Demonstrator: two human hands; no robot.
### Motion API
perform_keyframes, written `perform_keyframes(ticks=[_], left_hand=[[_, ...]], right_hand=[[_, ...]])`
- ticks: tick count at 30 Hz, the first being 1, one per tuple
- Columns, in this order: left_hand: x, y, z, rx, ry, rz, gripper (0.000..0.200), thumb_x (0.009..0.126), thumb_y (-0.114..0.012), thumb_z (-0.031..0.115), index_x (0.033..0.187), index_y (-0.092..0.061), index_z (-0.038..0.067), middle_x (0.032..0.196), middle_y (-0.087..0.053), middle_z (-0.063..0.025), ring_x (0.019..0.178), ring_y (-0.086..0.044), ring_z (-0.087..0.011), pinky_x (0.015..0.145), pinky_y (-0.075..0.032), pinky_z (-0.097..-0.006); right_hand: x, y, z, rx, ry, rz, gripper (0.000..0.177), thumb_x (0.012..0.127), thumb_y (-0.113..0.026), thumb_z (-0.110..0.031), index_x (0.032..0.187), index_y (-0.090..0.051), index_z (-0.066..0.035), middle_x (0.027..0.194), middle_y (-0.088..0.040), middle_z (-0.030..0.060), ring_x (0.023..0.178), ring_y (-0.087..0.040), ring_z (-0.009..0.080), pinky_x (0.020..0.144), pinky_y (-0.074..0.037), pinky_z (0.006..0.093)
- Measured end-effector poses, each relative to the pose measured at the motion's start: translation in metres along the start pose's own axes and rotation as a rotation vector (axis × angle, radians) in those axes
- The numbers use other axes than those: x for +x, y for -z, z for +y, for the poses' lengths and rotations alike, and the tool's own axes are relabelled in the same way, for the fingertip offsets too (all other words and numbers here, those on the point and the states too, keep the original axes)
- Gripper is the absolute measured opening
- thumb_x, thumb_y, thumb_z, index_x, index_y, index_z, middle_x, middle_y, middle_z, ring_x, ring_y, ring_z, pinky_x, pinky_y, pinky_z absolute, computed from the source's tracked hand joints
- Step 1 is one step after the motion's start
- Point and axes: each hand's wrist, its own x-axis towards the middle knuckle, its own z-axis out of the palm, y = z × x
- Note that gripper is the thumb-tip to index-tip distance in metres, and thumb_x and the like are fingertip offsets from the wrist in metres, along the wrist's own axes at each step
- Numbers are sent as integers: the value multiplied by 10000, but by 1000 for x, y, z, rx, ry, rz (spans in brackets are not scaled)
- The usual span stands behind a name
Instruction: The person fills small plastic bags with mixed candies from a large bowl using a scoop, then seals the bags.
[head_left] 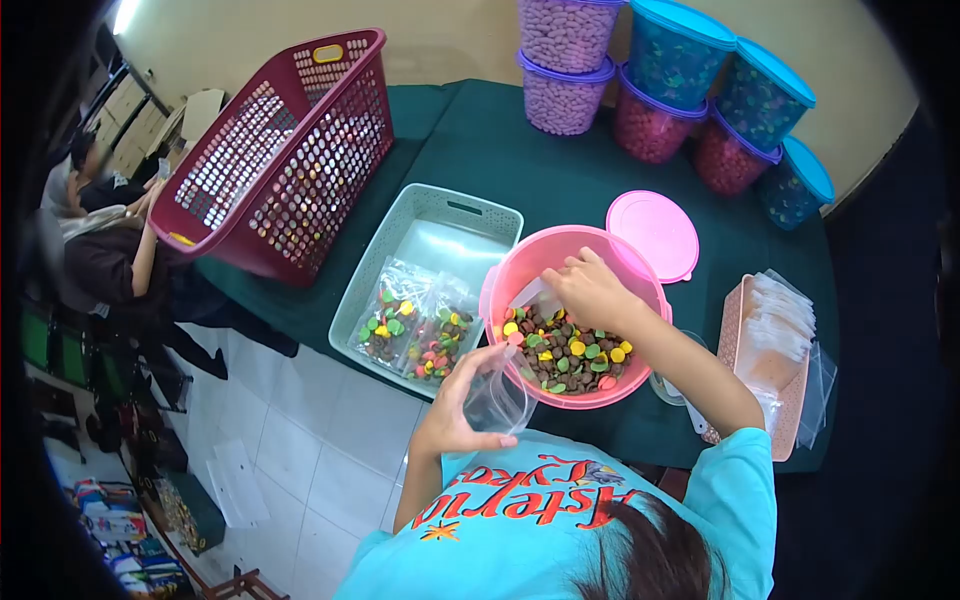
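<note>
My left hand (452, 410) is curled around a clear plastic bag (500, 400), its mouth held up beside the rim of a pink tub (655, 290). Inside the tub lie many small candies (575, 360) in brown, green, yellow and coral. My right hand (590, 290) reaches into the tub, fingers closed on a whitish translucent scoop (538, 297) whose lower part is partly hidden. Left of the tub stands a pale green tray (440, 225). Filled clear bags (410, 325) of the same candies lie at its near end.
A maroon laundry basket (315, 185) stands at the table's left. Behind the tub lies a pink lid (652, 235). To the right, a pink basket (735, 330) holds plastic bags (780, 315). Stacked candy tubs (680, 60) line the back. Another person (110, 250) is at far left.
</note>
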Motion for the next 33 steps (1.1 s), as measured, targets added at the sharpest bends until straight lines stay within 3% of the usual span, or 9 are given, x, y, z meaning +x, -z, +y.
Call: perform_keyframes(ticks=[7, 9, 10, 14, 20, 22, 26, 29, 33], left_hand=[[-1, -7, -1, 18, -24, 51, 927, 508, -785, 338, 1263, -346, 27, 1218, -461, -137, 1096, -450, -240, 917, -339, -352], [-2, -6, -2, 40, -27, 51, 927, 508, -780, 340, 1266, -348, 27, 1196, -465, -130, 1083, -449, -237, 902, -347, -351], [-4, -5, -3, 5, 61, 21, 982, 505, -785, 373, 1268, -317, -33, 1263, -384, -156, 1198, -371, -254, 1004, -269, -375], [-3, -4, 1, 3, 69, 0, 991, 512, -787, 390, 1271, -309, -33, 1275, -373, -158, 1203, -364, -257, 1006, -267, -375], [-2, 1, 1, 11, 49, -30, 998, 513, -791, 385, 1276, -303, -32, 1277, -377, -151, 1198, -372, -260, 1003, -262, -370], [0, 2, -3, 28, -38, -24, 910, 523, -779, 327, 1259, -346, 14, 1245, -444, -137, 1093, -448, -237, 906, -347, -349], [3, 6, -4, 3, -43, -61, 905, 523, -780, 312, 1257, -347, 8, 1246, -444, -137, 1083, -456, -237, 909, -345, -351], [7, 10, -7, -33, -62, -89, 880, 524, -773, 294, 1246, -363, 3, 1227, -463, -131, 1077, -460, -227, 894, -351, -340], [5, 13, -15, -117, -35, -45, 805, 521, -758, 255, 1205, -418, 0, 1176, -508, -124, 1034, -490, -204, 843, -372, -313]], right_hand=[[-11, 19, 1, 496, 9, -31, 293, 587, -551, -52, 873, -614, -58, 744, -632, 98, 750, -594, 227, 728, -365, 344], [-16, 26, -2, 484, -2, -30, 277, 580, -549, -59, 848, -620, -54, 747, -639, 90, 741, -597, 225, 725, -376, 346], [-19, 28, -3, 466, -8, -32, 262, 573, -546, -66, 822, -626, -50, 750, -645, 81, 732, -600, 223, 722, -387, 348], [-32, 24, -2, 515, 48, 43, 248, 561, -562, -69, 801, -622, -43, 728, -643, 79, 702, -600, 230, 693, -404, 348], [-50, 34, 0, 606, -3, -84, 288, 548, -589, -140, 825, -622, -66, 763, -643, 61, 709, -589, 219, 711, -378, 340], [-55, 30, 3, 631, -44, -91, 287, 534, -592, -160, 801, -622, -58, 752, -642, 69, 699, -594, 228, 720, -373, 330], [-60, 31, 2, 640, -87, -54, 244, 545, -595, -145, 767, -618, -44, 682, -624, 91, 696, -594, 239, 684, -404, 338], [-60, 32, -1, 519, -210, -136, 260, 575, -574, -209, 757, -620, -29, 682, -620, 108, 687, -593, 251, 693, -402, 336], [-58, 28, 0, 663, -332, -249, 289, 608, -537, -239, 731, -612, 10, 661, -611, 142, 653, -594, 268, 671, -428, 357]])
